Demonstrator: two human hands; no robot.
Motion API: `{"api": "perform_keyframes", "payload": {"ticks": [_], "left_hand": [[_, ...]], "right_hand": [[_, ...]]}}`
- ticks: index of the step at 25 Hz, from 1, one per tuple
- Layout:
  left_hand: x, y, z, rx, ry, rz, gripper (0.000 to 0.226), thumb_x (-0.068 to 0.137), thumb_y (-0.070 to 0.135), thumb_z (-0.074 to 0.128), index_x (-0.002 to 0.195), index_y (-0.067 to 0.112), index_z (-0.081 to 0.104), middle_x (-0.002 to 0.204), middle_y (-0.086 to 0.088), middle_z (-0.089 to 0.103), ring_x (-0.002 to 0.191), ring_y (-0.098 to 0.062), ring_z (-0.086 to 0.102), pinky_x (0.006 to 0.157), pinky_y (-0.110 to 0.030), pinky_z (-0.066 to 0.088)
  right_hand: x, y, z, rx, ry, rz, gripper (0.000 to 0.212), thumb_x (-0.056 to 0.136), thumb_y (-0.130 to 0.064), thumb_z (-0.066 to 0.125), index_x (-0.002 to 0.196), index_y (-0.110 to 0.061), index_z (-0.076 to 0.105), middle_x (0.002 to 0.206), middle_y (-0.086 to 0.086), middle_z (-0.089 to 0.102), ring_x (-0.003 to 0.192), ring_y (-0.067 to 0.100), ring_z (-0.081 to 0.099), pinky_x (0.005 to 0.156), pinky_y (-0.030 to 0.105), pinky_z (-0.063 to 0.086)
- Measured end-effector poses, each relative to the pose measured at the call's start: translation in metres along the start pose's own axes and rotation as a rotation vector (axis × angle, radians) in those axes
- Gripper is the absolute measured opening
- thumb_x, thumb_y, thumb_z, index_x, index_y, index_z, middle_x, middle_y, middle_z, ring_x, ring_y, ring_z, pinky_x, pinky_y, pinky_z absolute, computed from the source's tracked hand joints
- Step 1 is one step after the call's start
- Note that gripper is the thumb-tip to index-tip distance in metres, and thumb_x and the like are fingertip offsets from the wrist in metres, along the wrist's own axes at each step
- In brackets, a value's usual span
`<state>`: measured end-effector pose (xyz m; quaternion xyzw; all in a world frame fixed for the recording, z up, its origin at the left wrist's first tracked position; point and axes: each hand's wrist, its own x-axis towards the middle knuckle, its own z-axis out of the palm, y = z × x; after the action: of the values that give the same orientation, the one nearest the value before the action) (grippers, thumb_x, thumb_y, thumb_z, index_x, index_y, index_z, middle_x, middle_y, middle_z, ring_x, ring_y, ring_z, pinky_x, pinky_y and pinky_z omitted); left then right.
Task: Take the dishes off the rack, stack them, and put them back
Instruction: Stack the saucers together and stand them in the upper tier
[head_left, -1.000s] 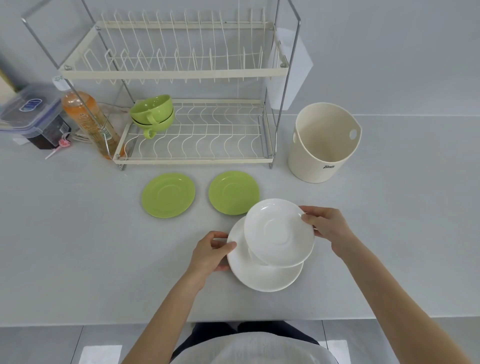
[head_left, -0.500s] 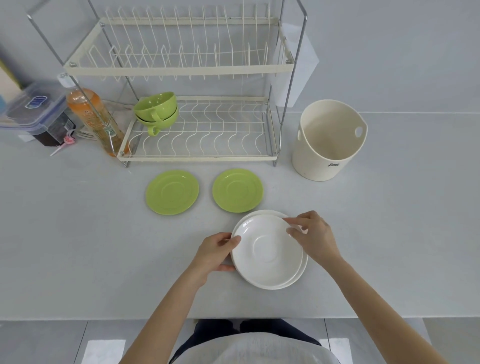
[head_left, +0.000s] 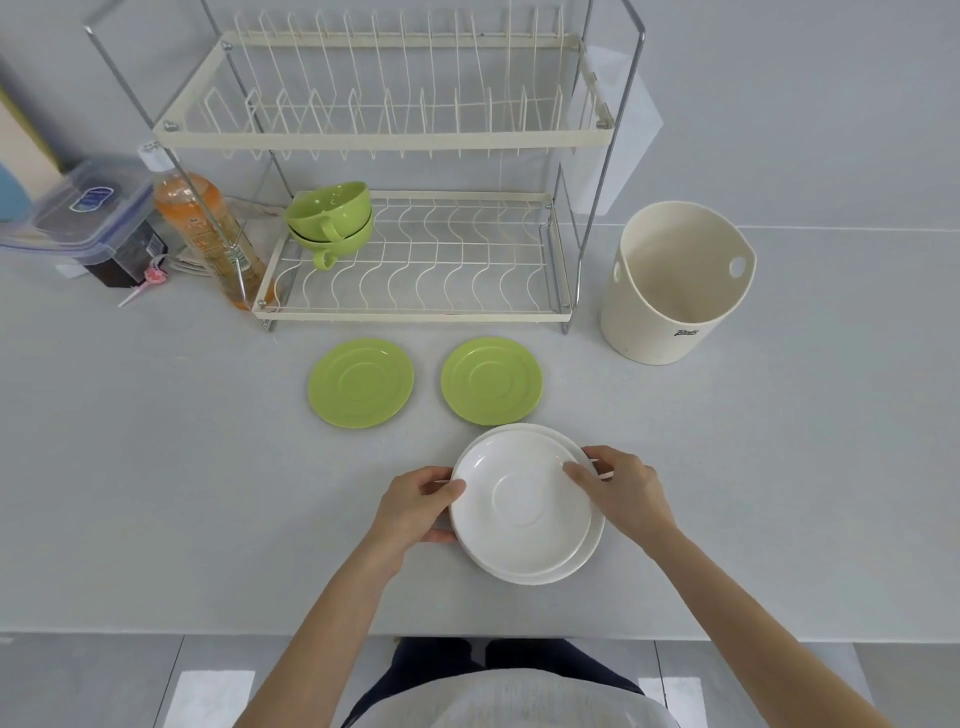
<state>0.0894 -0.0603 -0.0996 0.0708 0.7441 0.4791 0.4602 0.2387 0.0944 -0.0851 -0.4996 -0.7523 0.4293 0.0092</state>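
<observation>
Two white saucers (head_left: 522, 506) lie stacked on the counter in front of me, the upper one a little off-centre to the left. My left hand (head_left: 415, 506) grips the stack's left rim. My right hand (head_left: 618, 491) holds the right rim, fingers on the upper saucer. Two green saucers (head_left: 361, 382) (head_left: 491, 379) lie side by side, flat, between the stack and the rack. The two-tier wire dish rack (head_left: 415, 312) stands at the back; two green cups (head_left: 330, 215) sit stacked at the left of its lower tier. Its upper tier holds nothing.
A cream bucket (head_left: 675, 291) stands right of the rack. Left of the rack are an orange bottle (head_left: 208, 234) and a lidded plastic container (head_left: 88, 208). The counter's front edge (head_left: 208, 631) runs just below my forearms.
My right hand has lowered the upper white saucer onto the other one; it now rests flat on it. My left hand stays on the stack's left rim.
</observation>
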Motion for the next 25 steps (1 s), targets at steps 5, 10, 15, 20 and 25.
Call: {"api": "perform_keyframes", "payload": {"ticks": [5,10,15,20,25], "left_hand": [[-0.001,-0.005,-0.034,0.01,0.105,0.023,0.028,0.085,0.013,0.058,0.112,0.006,0.061,0.09,-0.004,0.065,0.071,-0.012,0.064,0.049,-0.013,0.054],[-0.002,-0.01,-0.069,0.001,0.189,0.011,0.03,0.085,0.018,0.06,0.113,0.008,0.061,0.103,-0.008,0.066,0.075,-0.015,0.065,0.058,-0.018,0.055],[-0.001,-0.012,-0.083,-0.083,0.17,-0.005,0.024,0.084,0.016,0.062,0.107,0.009,0.061,0.089,0.0,0.067,0.071,-0.013,0.066,0.049,-0.013,0.054],[0.002,-0.011,-0.086,-0.087,0.137,-0.032,0.024,0.084,0.016,0.062,0.106,0.009,0.06,0.095,-0.004,0.067,0.073,-0.014,0.067,0.053,-0.016,0.056],[0.005,-0.009,-0.093,-0.019,0.058,-0.047,0.029,0.084,0.019,0.061,0.112,0.011,0.058,0.105,-0.005,0.065,0.083,-0.015,0.066,0.06,-0.022,0.058]], "right_hand": [[0.0,-0.025,0.024,-0.039,-0.061,-0.05,0.036,0.086,-0.034,0.057,0.116,-0.017,0.063,0.111,0.006,0.069,0.104,0.023,0.061,0.09,0.031,0.044],[0.011,-0.056,0.046,0.071,-0.116,-0.058,0.043,0.086,-0.023,0.058,0.127,-0.013,0.054,0.12,0.008,0.066,0.111,0.022,0.06,0.092,0.029,0.043],[0.029,-0.076,0.061,0.089,-0.08,-0.074,0.038,0.084,-0.02,0.06,0.121,-0.011,0.058,0.118,0.01,0.066,0.108,0.022,0.061,0.089,0.025,0.043],[0.035,-0.072,0.059,0.071,-0.036,-0.089,0.033,0.086,-0.024,0.057,0.115,-0.009,0.061,0.1,0.004,0.064,0.091,0.02,0.061,0.089,0.025,0.046],[0.073,-0.065,0.043,0.136,0.119,0.069,0.044,0.087,-0.027,0.055,0.124,-0.007,0.045,0.118,0.017,0.06,0.106,0.035,0.059,0.097,0.044,0.045]]}}
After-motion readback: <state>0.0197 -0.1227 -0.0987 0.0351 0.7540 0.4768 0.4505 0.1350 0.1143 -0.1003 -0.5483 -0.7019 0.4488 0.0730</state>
